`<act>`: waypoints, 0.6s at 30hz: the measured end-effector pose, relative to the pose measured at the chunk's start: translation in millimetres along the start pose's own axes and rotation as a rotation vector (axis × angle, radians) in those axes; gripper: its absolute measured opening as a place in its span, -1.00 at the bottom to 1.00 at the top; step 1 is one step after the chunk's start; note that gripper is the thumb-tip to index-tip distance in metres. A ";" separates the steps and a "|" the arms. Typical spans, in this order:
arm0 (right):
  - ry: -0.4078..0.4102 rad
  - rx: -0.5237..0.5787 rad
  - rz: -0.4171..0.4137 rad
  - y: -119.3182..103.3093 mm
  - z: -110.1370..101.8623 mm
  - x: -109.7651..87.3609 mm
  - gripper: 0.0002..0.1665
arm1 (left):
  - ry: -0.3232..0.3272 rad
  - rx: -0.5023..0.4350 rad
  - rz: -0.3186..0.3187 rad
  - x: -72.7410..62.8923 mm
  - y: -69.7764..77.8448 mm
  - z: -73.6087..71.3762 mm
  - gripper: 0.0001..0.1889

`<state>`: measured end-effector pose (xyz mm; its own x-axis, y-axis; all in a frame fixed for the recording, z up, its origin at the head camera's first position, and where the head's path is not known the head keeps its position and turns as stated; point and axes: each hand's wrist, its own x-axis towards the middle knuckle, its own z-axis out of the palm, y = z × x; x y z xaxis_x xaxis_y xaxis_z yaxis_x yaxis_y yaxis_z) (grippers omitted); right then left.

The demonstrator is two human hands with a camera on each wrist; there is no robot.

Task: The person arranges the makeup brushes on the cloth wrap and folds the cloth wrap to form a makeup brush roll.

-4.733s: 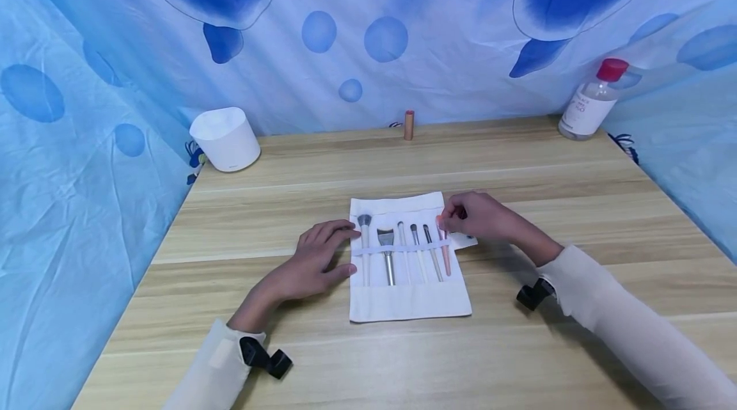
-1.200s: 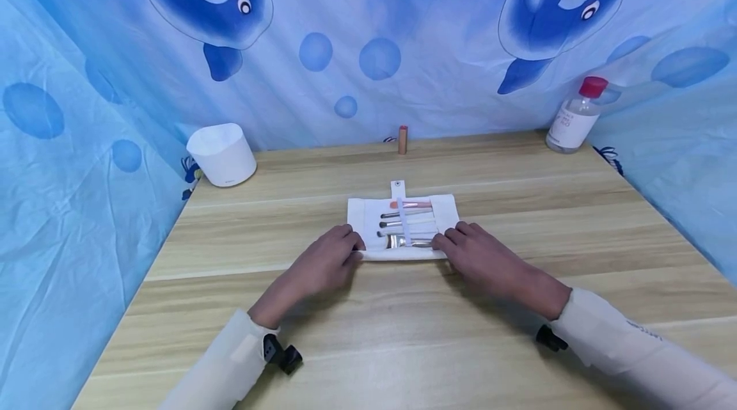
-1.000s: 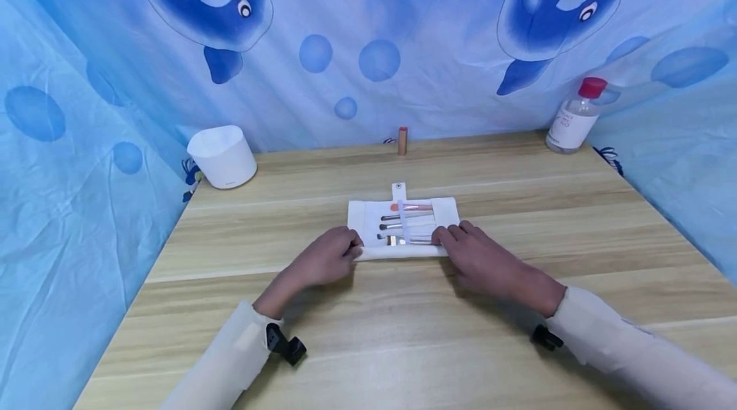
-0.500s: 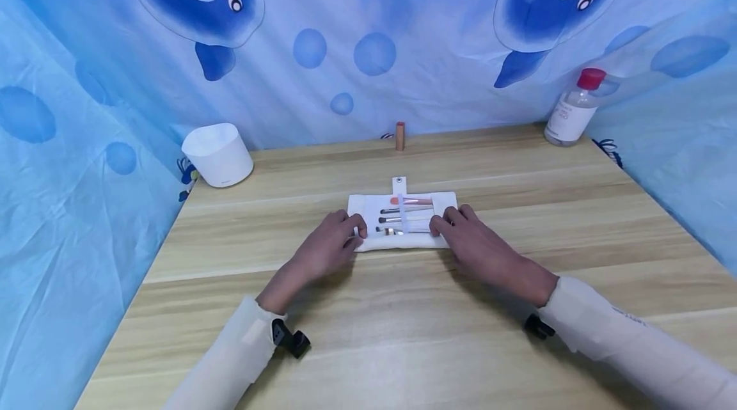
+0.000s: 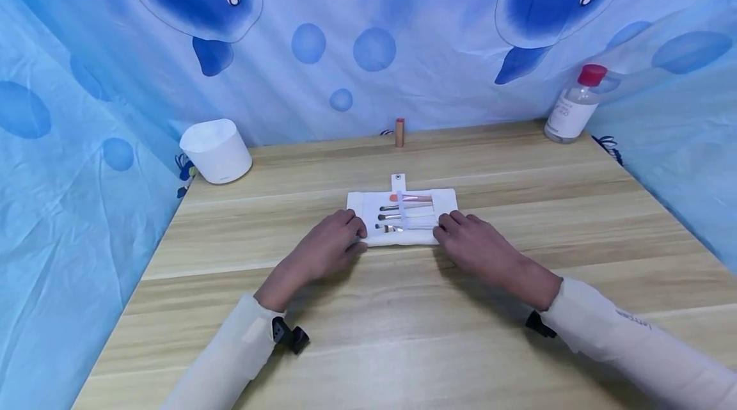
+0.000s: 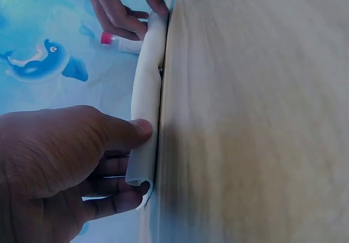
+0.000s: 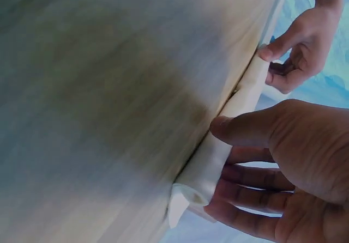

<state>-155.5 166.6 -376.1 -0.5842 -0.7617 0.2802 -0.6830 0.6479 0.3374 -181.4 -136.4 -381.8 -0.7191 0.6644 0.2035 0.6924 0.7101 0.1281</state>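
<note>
A white cloth brush roll (image 5: 444, 200) lies sideways on the table, its near edge curled into a tube. Several makeup brushes, among them a pink one (image 5: 417, 198), sit under its strap (image 5: 402, 213); the nearest are partly covered by the roll. My left hand (image 5: 325, 244) grips the left end of the tube, thumb on the near side and fingers behind, as the left wrist view shows. At the other end my right hand (image 5: 480, 253) holds it likewise; in the right wrist view its thumb (image 7: 240, 128) presses the tube. A snap tab (image 5: 398, 181) points away from me.
On the wooden table (image 5: 368, 333), a white tapered container (image 5: 217, 153) stands at back left. A small copper-coloured tube (image 5: 400, 133) stands at the back middle, and a clear red-capped bottle (image 5: 571, 105) at back right. Blue dolphin-print cloth (image 5: 368, 13) hangs behind.
The brush roll, earlier flat with brushes pointing away and my right hand at the pink brush, has been turned sideways. Both hands have rolled its near edge away from me, covering the larger brushes.
</note>
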 end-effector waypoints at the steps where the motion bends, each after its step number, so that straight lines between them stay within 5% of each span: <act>1: -0.007 0.009 0.003 0.2 0.1 0.2 -0.79 | 0.001 0.005 0.003 0.2 -0.3 -0.3 -0.88; 8: 0.023 0.029 -0.002 1.9 3.4 2.2 -0.79 | -0.019 0.019 0.031 5.2 -3.9 -0.9 -0.95; 18: 0.013 0.087 0.049 8.9 9.5 8.5 -0.83 | -0.027 -0.205 -0.090 17.6 -12.4 6.2 -0.90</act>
<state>-170.7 166.0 -379.3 -0.6123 -0.7287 0.3067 -0.6895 0.6820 0.2437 -203.0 -132.0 -385.8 -0.7777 0.6089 0.1563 0.6212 0.7063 0.3395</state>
